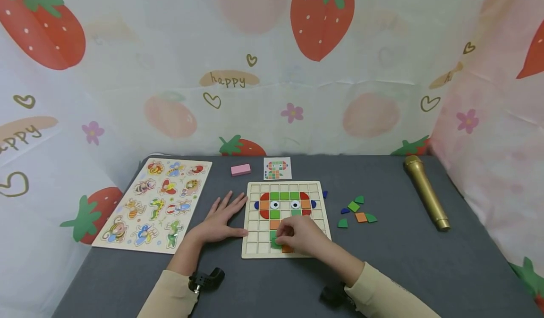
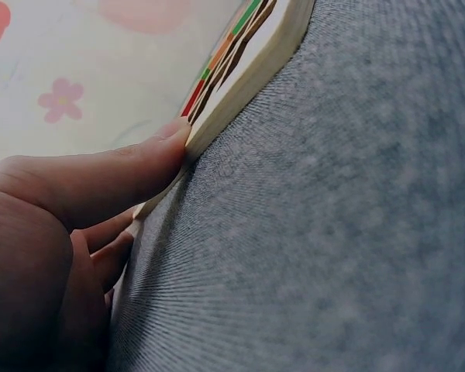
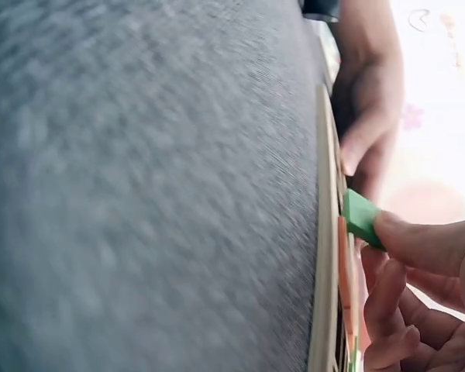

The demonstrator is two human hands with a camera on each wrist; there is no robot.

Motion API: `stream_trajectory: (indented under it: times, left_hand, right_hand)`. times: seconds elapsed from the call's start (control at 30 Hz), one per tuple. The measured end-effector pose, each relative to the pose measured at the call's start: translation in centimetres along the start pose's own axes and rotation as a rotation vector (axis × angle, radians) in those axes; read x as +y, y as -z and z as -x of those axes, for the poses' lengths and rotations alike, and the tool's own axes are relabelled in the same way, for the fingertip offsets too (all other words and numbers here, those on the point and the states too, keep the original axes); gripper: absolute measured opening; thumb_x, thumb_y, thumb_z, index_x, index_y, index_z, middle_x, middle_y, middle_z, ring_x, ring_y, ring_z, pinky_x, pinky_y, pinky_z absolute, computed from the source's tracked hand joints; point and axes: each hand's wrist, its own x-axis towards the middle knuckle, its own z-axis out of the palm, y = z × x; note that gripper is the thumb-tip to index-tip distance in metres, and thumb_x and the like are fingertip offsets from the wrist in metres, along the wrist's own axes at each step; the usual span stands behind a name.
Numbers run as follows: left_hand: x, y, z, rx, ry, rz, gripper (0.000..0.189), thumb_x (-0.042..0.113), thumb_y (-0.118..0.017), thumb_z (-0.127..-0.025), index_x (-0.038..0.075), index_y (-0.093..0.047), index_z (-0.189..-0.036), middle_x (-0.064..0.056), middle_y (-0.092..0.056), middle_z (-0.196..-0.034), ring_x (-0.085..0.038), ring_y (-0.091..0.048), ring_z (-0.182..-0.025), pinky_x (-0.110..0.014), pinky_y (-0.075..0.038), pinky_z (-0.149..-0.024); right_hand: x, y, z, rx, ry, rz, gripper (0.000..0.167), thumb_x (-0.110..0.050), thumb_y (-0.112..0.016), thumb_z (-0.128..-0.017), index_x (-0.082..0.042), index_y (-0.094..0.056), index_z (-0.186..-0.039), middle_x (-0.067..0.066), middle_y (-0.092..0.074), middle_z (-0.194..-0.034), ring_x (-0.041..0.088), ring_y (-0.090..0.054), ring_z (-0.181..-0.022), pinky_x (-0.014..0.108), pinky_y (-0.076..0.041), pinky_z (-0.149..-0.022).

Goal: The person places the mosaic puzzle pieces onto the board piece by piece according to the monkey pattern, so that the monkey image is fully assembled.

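A wooden grid board (image 1: pixel 255 251) lies on the table, with red, green, orange and blue tiles forming a face with two eye tiles. My left hand (image 1: pixel 220 223) is spread at its left edge, and in the left wrist view the thumb (image 2: pixel 159 159) touches the board's side. Over the lower middle of the board, my right hand (image 1: pixel 301 235) pinches a green tile (image 3: pixel 362 217) between thumb and fingers. The right wrist view shows that tile tilted at the board's surface, beside an orange tile (image 3: pixel 343 263). My right hand hides part of the grid.
Loose green, orange and blue tiles (image 1: pixel 361 217) lie right of the board. Behind it are a pattern card (image 1: pixel 278 175) and a pink block (image 1: pixel 240 169). An insect puzzle board (image 1: pixel 144 223) lies at left, a gold microphone (image 1: pixel 425 190) at right.
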Motion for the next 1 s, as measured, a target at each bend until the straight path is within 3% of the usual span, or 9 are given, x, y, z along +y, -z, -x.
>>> stream_trajectory:
  times: [0.37,0.6,1.0]
  left_hand:
    - [-0.1,0.1,-0.2,-0.022,0.018,-0.005,0.099,0.058,-0.072,-0.085,0.022,-0.023,-0.163,0.001,-0.012,-0.171,-0.032,0.007,-0.158,-0.057,0.008,-0.124]
    - [-0.1,0.0,-0.3,-0.024,0.018,-0.007,0.099,0.057,-0.073,-0.086,0.021,-0.023,-0.163,0.000,-0.012,-0.171,-0.033,0.007,-0.158,-0.058,0.008,-0.124]
    - [-0.1,0.2,-0.1,-0.033,0.026,-0.020,0.099,0.057,-0.072,-0.086,0.022,-0.020,-0.163,0.001,-0.010,-0.171,-0.030,0.009,-0.158,-0.057,0.009,-0.124]
  right_hand:
    - [-0.2,-0.5,-0.3,-0.018,0.073,0.176,0.009,-0.024,-0.082,-0.086,-0.021,-0.076,-0.080,-0.014,-0.059,-0.067,0.003,-0.050,-0.061,0.022,-0.043,-0.055]
    - [0.1,-0.2,-0.3,-0.016,0.032,0.169,0.010,-0.025,-0.082,-0.086,-0.024,-0.074,-0.080,-0.015,-0.060,-0.070,0.004,-0.053,-0.064,0.024,-0.045,-0.059]
    - [2.7,3.0,1.4,0.101,-0.033,0.126,0.005,-0.021,-0.080,-0.088,-0.021,-0.074,-0.087,-0.011,-0.066,-0.079,0.006,-0.054,-0.066,0.024,-0.045,-0.059]
